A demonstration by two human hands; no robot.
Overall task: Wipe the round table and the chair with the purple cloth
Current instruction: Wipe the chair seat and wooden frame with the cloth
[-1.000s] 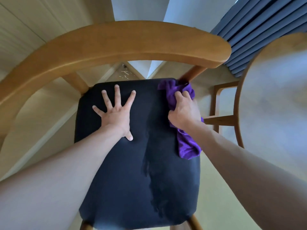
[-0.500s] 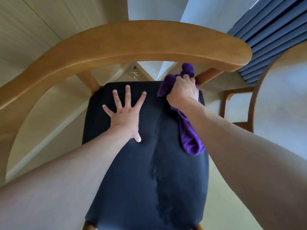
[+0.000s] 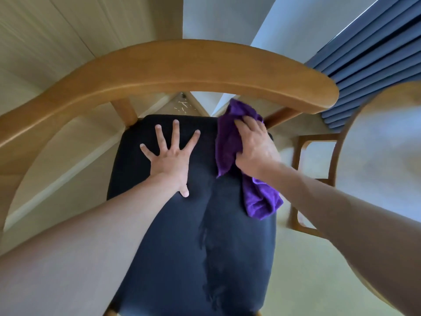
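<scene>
The left hand [image 3: 169,158] stays spread flat on the dark seat of the chair [image 3: 182,247], fingers splayed as before. To its right, the right hand [image 3: 255,147] holds the purple cloth [image 3: 227,137] under its fingers against the seat's far right corner; half a second ago it was raised toward the backrest post. The round desk [image 3: 387,160] stands at far right.
</scene>
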